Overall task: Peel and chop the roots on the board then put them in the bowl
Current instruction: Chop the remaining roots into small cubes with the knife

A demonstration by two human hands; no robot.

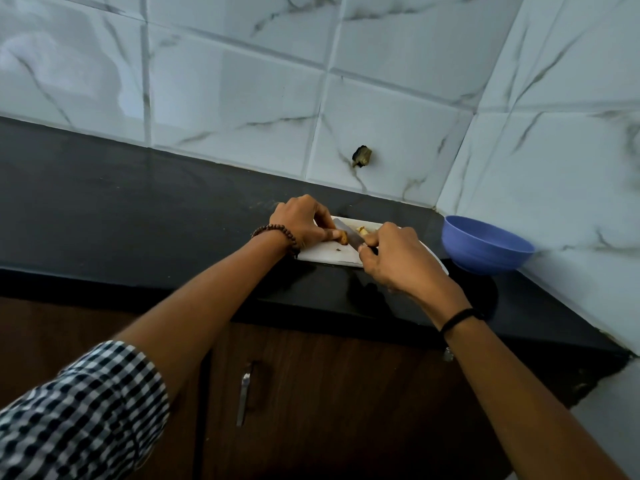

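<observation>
Chopping midway, we judge: left grip (301,221) pinches brown root (343,238) on white board (325,252), right grip (394,258) clamps steel knife (351,235); round blue bowl (485,251) not yet used.

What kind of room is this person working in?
Most likely a home kitchen: a dark counter against a tiled wall, a wooden cupboard below, and a cutting board near a blue bowl.

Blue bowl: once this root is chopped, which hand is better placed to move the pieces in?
Probably right. The round blue plastic bowl sits right of the white cutting board, nearest the right hand, whose steel knife could sweep pieces over. The left hand pins the brown root, farther away.
</observation>
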